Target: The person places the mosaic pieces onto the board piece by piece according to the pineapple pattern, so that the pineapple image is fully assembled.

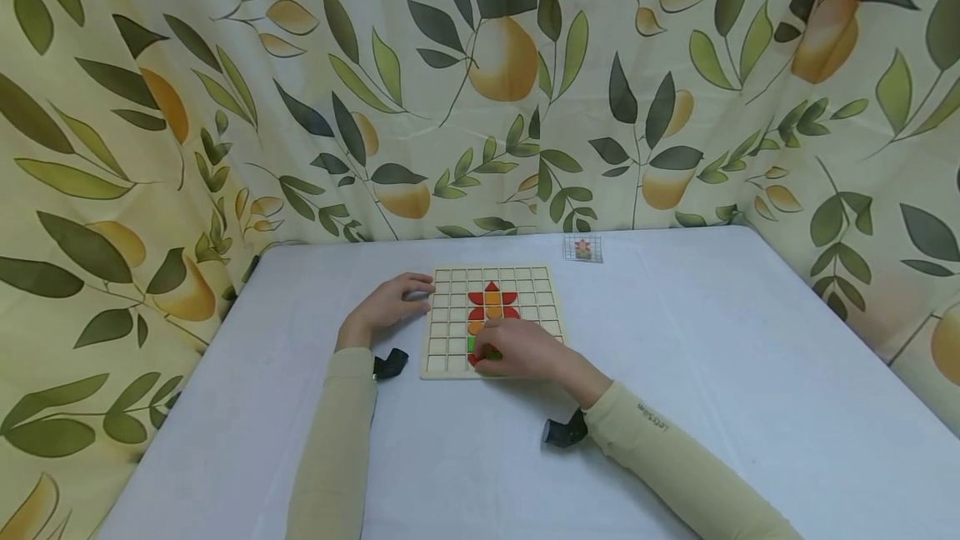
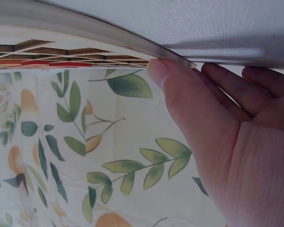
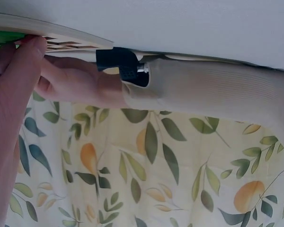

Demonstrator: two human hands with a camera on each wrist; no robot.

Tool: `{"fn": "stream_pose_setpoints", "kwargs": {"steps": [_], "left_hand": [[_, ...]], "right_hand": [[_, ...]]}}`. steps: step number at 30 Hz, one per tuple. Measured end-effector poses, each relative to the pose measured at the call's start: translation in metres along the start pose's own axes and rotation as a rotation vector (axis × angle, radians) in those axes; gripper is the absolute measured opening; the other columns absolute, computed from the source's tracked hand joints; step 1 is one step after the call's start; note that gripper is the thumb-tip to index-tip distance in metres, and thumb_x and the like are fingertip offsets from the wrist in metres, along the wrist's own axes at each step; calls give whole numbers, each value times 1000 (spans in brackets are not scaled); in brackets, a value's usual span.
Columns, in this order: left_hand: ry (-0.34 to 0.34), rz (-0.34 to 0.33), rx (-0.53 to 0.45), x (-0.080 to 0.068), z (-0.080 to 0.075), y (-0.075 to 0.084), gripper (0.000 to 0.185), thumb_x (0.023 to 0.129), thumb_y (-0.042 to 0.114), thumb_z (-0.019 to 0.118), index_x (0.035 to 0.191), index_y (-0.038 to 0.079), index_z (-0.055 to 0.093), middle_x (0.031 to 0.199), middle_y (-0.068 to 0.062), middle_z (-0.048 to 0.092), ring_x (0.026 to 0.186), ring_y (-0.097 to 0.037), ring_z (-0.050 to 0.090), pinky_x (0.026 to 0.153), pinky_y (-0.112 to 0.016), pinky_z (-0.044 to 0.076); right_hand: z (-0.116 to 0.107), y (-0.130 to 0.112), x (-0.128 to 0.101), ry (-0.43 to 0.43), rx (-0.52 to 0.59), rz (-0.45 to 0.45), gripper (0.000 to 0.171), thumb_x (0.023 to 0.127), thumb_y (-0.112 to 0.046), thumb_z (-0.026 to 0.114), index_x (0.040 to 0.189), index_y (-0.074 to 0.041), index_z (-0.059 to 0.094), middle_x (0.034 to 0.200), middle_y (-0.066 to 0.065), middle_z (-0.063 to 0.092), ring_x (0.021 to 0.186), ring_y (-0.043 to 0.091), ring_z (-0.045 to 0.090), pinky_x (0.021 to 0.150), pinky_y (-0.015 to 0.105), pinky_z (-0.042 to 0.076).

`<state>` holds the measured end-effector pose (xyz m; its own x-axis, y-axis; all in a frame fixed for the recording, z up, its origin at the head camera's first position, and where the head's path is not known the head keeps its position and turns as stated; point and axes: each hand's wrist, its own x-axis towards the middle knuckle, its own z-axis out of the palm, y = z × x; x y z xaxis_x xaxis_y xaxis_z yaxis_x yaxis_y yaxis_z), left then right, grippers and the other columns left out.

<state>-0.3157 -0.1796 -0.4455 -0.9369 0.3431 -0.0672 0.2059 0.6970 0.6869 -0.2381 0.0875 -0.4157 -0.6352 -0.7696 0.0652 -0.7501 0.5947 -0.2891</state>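
Observation:
A wooden grid board (image 1: pixel 450 332) lies on the white table (image 1: pixel 712 373). On it, red and orange pieces (image 1: pixel 492 300) form a flower shape. My left hand (image 1: pixel 416 294) rests at the board's left edge, thumb (image 2: pixel 163 78) and straight fingers touching the edge (image 2: pixel 109 35). My right hand (image 1: pixel 489 354) lies over the board's lower middle. Its curled thumb (image 3: pixel 33 49) and fingers pinch a green piece (image 1: pixel 475 344) in a cell there, which shows in the right wrist view as a green piece (image 3: pixel 4 35). The hand hides the cells under it.
A small pattern card (image 1: pixel 582 249) with a flower picture lies beyond the board near the table's back edge. A leaf-and-fruit curtain (image 1: pixel 480 90) surrounds the table on three sides. Black wrist cameras (image 1: pixel 390 363) sit on both sleeves.

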Motion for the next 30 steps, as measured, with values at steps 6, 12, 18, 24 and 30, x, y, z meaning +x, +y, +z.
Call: {"fn": "stream_pose_setpoints", "kwargs": {"steps": [6,12,18,24,30], "left_hand": [[-6,10,13,-1,1,-1,39,87,32,61,125,22,57,139,8,42,136,-17,29,113,-43,24],[3,6,7,-1,1,0,37,87,32,61,123,22,58,139,9,42,137,-17,28,113,-43,23],[0,5,1,-1,0,0,37,87,32,62,123,21,59,139,9,43,137,-17,28,113,-43,22],[-1,7,2,-1,-1,2,38,87,31,62,123,20,59,140,8,42,137,-18,28,113,-43,22],[-2,10,0,-1,0,2,37,88,30,62,123,19,59,139,7,43,137,-18,28,113,-42,23]], "right_hand": [[1,-2,1,8,8,24,7,83,-30,66,86,-24,66,84,-11,58,74,7,52,63,17,45],[0,-2,3,-2,25,48,9,83,-31,67,87,-24,67,85,-10,59,75,8,54,63,17,45],[0,-2,4,-6,54,71,10,82,-31,68,87,-22,67,83,-10,59,75,10,55,64,18,46],[1,-3,4,19,54,73,10,82,-31,68,87,-22,68,83,-11,58,74,8,54,64,18,46],[2,3,1,38,74,88,10,84,-32,66,88,-24,66,83,-15,58,74,5,52,66,18,46]]}}
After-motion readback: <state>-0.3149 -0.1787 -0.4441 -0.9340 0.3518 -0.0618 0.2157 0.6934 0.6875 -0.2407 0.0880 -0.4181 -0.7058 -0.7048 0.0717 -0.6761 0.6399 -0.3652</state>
